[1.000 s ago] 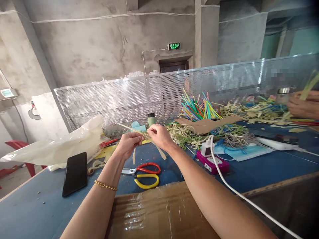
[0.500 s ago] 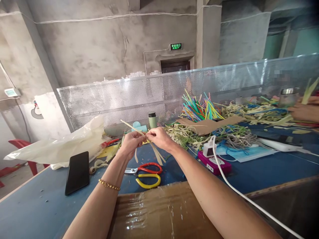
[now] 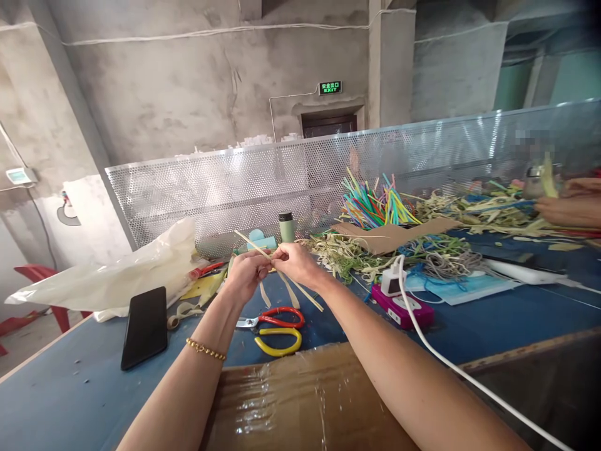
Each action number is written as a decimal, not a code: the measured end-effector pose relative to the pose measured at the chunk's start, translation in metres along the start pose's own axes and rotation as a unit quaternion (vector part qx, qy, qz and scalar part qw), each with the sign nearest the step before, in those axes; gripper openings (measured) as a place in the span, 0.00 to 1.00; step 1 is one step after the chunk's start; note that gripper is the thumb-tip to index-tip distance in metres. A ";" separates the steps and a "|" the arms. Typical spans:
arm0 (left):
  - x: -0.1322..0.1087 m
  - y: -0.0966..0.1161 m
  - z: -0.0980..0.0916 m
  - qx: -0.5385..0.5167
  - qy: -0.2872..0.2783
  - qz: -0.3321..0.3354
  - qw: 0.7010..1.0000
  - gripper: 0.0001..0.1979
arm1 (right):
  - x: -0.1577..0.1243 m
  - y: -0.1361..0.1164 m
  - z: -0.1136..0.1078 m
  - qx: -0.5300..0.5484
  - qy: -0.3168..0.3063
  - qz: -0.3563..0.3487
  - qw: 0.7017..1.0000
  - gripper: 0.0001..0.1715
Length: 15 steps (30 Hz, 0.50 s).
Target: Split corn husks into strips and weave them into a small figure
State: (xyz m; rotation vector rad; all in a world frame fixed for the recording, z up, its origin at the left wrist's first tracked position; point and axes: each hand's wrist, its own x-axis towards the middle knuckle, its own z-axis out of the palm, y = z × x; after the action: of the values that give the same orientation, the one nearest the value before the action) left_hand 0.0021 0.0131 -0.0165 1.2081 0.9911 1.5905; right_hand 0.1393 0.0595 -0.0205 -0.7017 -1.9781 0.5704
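Note:
Pale straw-like strips cross between my hands above the blue table. My left hand is closed in a pinch on them, with one stiff end sticking out up and to the left. Touching it from the right, my right hand also pinches the strips, and longer ends hang down below the fingers. The exact crossing point is hidden by my fingertips. Beneath my hands lie scissors with one red and one yellow handle, blades pointing left.
A black phone lies left, near a plastic bag. A taped cardboard box is in front of me. Right are a purple power socket, a white cable, tangled fibre and coloured pipe cleaners. A co-worker's hands hold pale strips.
The strips between my hands have shifted: one long end now points further down to the right. My hands stay nearly in place. The co-worker's hands have moved slightly left.

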 end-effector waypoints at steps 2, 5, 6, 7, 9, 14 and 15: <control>0.001 0.000 -0.002 0.019 -0.001 -0.001 1.000 0.10 | 0.001 0.005 -0.001 0.057 -0.024 0.002 0.998 0.05; -0.001 0.002 -0.001 0.076 -0.018 0.013 0.997 0.12 | 0.003 0.010 -0.006 0.075 -0.015 0.015 0.997 0.14; -0.002 0.003 0.000 0.096 -0.031 0.024 0.995 0.12 | 0.003 0.009 -0.008 0.059 -0.005 0.015 0.998 0.17; -0.004 0.004 0.002 0.116 -0.045 0.038 0.991 0.13 | 0.003 0.009 -0.009 0.042 -0.001 0.015 0.999 0.18; -0.008 0.006 0.005 0.155 -0.068 0.068 0.983 0.13 | 0.002 0.006 -0.011 0.025 -0.012 0.019 0.999 0.20; -0.009 0.006 0.006 0.187 -0.078 0.076 0.976 0.12 | 0.000 -0.003 -0.015 0.084 -0.013 0.041 0.996 0.14; -0.008 0.005 0.005 0.184 -0.065 0.071 0.978 0.11 | 0.000 -0.004 -0.016 0.098 -0.012 0.044 0.994 0.13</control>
State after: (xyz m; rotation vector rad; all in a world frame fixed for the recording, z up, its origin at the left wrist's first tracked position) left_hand 0.0075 0.0046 -0.0126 1.6463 1.1679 1.4512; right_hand 0.1523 0.0578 -0.0109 -0.6637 -1.8888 0.8184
